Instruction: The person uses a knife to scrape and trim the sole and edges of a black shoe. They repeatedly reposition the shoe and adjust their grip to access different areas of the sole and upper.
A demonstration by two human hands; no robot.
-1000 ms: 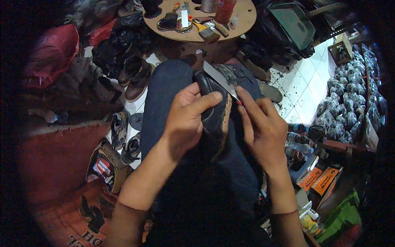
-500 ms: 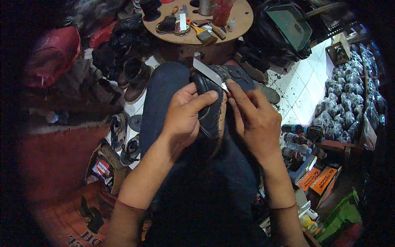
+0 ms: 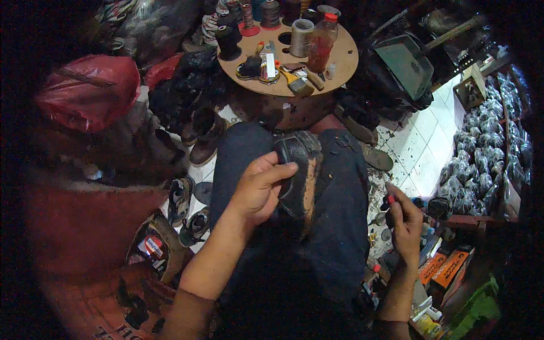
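Note:
A black leather shoe (image 3: 299, 150) rests between my jeans-covered thighs. Along its right side runs a pale, bare strip with the black surface gone. My left hand (image 3: 256, 190) grips the shoe from the left, thumb laid across the leather. Well out to the right, beyond my thigh, my right hand (image 3: 407, 229) is closed on the red-handled knife (image 3: 391, 199); only a bit of the handle shows clearly, and its blade is hard to make out against the floor. Dark scraps (image 3: 343, 141) lie on my right thigh.
Ahead stands a round wooden table (image 3: 255, 85) bearing thread spools, a brush (image 3: 297, 84) and a red-capped bottle (image 3: 322, 48). Loose shoes (image 3: 180, 198) lie at left. Far right are a dustpan (image 3: 405, 65) and many plastic-wrapped bundles (image 3: 473, 147); orange boxes (image 3: 447, 266) sit nearer.
My right hand has swung away from the shoe to the right, taking the knife along. My left hand keeps its hold. The view has tipped up, showing more of the table.

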